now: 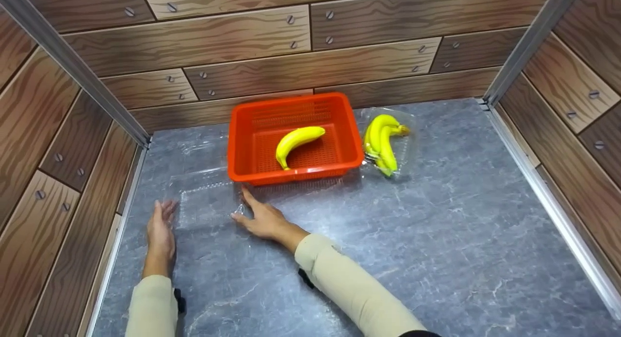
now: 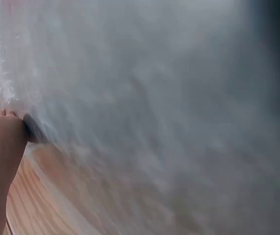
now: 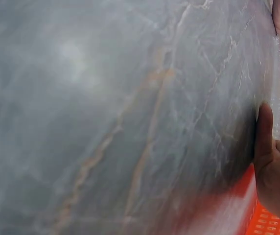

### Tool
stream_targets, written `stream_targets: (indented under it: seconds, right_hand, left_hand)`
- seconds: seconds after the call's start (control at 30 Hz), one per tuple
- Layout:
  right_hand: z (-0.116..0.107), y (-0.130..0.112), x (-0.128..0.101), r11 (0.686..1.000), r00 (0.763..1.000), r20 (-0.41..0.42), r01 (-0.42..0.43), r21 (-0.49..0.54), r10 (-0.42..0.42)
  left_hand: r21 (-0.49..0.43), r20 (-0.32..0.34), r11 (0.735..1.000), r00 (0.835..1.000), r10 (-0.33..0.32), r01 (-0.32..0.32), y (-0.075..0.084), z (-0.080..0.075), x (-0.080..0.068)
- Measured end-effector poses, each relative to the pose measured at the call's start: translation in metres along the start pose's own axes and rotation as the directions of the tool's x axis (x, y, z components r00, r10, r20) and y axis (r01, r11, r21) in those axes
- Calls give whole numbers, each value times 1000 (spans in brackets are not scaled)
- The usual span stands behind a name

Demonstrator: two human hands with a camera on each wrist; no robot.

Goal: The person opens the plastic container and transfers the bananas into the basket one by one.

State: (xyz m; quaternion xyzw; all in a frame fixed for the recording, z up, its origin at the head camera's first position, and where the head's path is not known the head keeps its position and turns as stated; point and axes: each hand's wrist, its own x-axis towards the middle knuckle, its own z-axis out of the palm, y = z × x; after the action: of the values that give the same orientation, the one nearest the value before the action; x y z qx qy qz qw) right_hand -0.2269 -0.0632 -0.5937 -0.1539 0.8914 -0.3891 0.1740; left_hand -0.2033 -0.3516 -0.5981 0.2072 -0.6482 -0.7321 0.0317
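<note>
A clear plastic clamshell box lies on the grey marbled surface, its see-through edges hard to make out. My left hand is at the box's left side with fingers fairly straight. At the right side, my right hand spreads thumb and forefinger along the box's corner, just in front of the basket. In the right wrist view, the right thumb extends straight by the clear plastic edge. The left wrist view is blurred and shows only part of the left hand.
An orange-red plastic basket with a yellow banana inside stands against the back wall. To its right, several bananas lie in another clear plastic container. Wood-patterned walls enclose the back and sides.
</note>
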Motion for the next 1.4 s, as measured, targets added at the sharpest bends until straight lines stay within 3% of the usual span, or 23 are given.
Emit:
stream_targets:
  seconds: [0.33,0.43,0.67,0.87,1.07,1.23,1.4]
  right_hand:
    - [0,-3,14,1000,999,-40,-19,23,20]
    - [3,-4,18,1000,998,-56,-4,19,5]
    - [16,1,31,999,985,-169,25,37,-18]
    - [13,1,35,998,989,-150,20,66,-9]
    - [6,-1,35,997,994,-109,33,73,-24]
    - [7,-2,36,996,986,-167,39,79,-26]
    - [11,-6,40,992,974,-225,45,117,-17]
  left_hand:
    - [-39,38,998,999,-38,39,8,10,19]
    - [-88,-21,995,999,-45,43,9,13,24]
    - [-102,-162,995,987,-9,-8,3,18,31]
    - [-169,-212,982,976,47,-84,-4,22,32]
    - [-160,-199,982,978,68,-101,-3,26,31]
    - [-82,-156,996,988,22,-35,2,27,31]
    - [-38,-108,999,994,12,-16,5,20,34]
